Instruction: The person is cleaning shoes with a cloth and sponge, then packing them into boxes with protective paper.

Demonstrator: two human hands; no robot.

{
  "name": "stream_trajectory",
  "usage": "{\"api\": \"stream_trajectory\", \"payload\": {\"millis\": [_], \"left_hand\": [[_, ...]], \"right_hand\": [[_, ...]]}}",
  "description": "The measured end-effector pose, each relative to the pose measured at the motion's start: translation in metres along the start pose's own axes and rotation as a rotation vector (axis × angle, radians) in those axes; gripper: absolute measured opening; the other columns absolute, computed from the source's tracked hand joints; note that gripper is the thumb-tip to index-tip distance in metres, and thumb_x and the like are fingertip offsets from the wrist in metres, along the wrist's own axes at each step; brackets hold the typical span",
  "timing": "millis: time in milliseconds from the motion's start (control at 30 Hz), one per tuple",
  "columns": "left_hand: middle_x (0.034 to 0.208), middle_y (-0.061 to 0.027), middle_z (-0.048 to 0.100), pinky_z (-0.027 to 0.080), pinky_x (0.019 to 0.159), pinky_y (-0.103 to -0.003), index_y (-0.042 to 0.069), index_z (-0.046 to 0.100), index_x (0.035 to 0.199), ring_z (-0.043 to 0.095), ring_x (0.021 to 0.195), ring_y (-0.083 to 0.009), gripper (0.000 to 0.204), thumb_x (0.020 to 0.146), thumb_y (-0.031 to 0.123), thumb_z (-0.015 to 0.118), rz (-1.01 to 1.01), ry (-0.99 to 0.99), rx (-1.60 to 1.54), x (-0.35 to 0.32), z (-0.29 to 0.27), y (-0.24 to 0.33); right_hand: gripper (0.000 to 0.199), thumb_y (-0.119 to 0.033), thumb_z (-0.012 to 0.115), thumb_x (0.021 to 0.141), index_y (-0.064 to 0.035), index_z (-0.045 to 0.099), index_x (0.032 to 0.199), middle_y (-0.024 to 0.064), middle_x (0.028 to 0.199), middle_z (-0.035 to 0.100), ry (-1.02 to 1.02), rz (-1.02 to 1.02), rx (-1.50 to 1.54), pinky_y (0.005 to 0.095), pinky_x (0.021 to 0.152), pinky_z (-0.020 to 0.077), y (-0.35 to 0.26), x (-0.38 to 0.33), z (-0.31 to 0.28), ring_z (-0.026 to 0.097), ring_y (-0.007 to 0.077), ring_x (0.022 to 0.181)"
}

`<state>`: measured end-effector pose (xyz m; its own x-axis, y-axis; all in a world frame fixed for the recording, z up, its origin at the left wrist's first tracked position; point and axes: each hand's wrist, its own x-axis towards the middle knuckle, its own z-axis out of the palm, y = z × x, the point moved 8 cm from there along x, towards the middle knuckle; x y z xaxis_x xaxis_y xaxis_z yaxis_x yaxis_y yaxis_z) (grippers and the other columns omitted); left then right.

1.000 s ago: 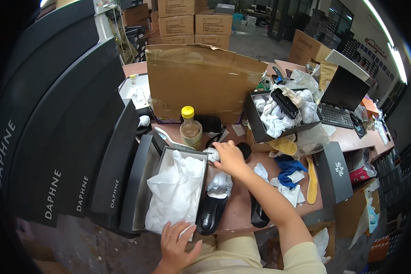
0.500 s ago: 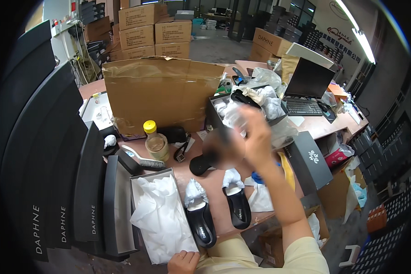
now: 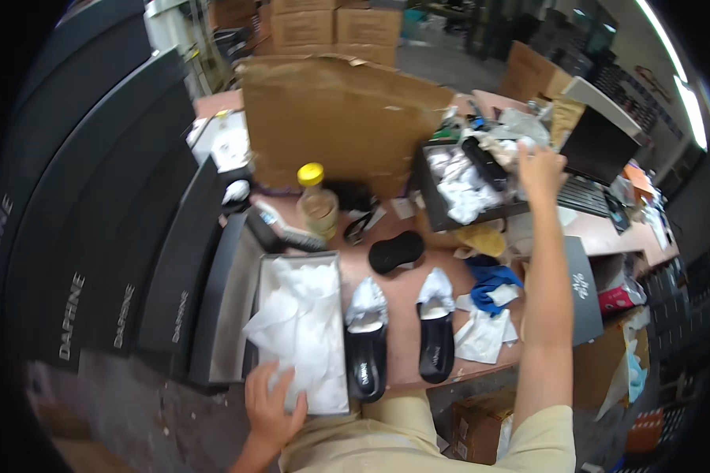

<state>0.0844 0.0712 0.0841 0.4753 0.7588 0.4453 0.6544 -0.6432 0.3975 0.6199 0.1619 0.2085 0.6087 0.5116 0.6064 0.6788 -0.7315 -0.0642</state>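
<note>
A cluttered warehouse workroom surrounds a pinkish table (image 3: 402, 315) crowded with goods, with stacked cardboard cartons behind and a row of black shoe-box lids standing along the left.

The person's left hand (image 3: 270, 404) lies at the near edge of an open shoe box (image 3: 230, 315); its fingers (image 3: 280, 384) are spread flat and press on the white tissue paper (image 3: 301, 331) that fills the box, without closing round anything. Just to the right of those fingers, outside the box, stand two black slippers side by side: the left slipper (image 3: 366, 347) touching the box wall, the right slipper (image 3: 436, 335) a little apart from it, each with white paper stuffed in its toe.

The right hand (image 3: 538, 169) is stretched far forward over a dark tray (image 3: 427, 189) heaped with white paper wads (image 3: 461, 185). Its fingers (image 3: 528, 151) are loosely extended; whether they hold something cannot be told from this angle. A laptop (image 3: 599, 150) sits just right of those fingers. Between the two hands, nearer the middle of the table, are a yellow-capped bottle (image 3: 317, 203) and a black pad (image 3: 396, 252), and a large brown cardboard sheet (image 3: 339, 118) stands behind them.
</note>
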Motion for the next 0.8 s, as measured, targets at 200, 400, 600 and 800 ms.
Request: {"api": "stream_trajectory", "payload": {"millis": [200,400,600,800], "left_hand": [[0.113,-0.0238,0.050,0.048,0.078,-0.044,0.001,0.054,0.118,0.057,0.092,-0.0419,0.051,0.071,0.017,0.068,-0.166,-0.348,0.007,0.042,0.047,-0.025],[0.083,-0.0119,0.062,0.048,0.067,-0.034,0.002,0.065,0.089,0.061,0.073,-0.0289,0.019,0.071,-0.002,0.057,-0.188,-0.247,-0.252,0.052,0.036,-0.053],[0.075,-0.0040,0.056,0.038,0.066,-0.023,-0.003,0.063,0.082,0.050,0.070,-0.0105,0.013,0.073,-0.004,0.054,-0.239,0.444,-0.551,0.072,-0.080,-0.044],[0.137,-0.0206,0.042,0.032,0.105,-0.038,-0.005,0.042,0.131,0.038,0.129,-0.0307,0.066,0.065,-0.003,0.048,-0.010,0.265,-0.776,0.059,-0.100,-0.031]], "right_hand": [[0.040,-0.034,0.059,0.083,-0.0065,0.058,0.112,0.0131,0.122,0.052,0.333,-0.267,0.133,0.0489,0.091,0.0376,0.002,-0.048,-0.069,0.042,0.0321,0.119],[0.034,-0.018,0.069,0.068,-0.0018,0.059,0.097,0.0152,0.096,0.058,-0.386,-0.978,1.009,0.0389,0.083,0.0450,-0.167,-0.249,-0.143,0.054,0.0326,0.097],[0.042,-0.026,0.067,0.074,0.0040,0.056,0.101,0.0207,0.107,0.057,-1.043,-1.291,0.694,0.0402,0.081,0.0485,-0.232,-0.414,-0.088,0.055,0.0360,0.102],[0.040,-0.011,0.061,0.070,-0.0028,0.051,0.108,0.0192,0.087,0.060,-1.479,-1.250,0.627,0.0431,0.070,0.0478,-0.251,-0.452,-0.063,0.061,0.0354,0.083]]}}
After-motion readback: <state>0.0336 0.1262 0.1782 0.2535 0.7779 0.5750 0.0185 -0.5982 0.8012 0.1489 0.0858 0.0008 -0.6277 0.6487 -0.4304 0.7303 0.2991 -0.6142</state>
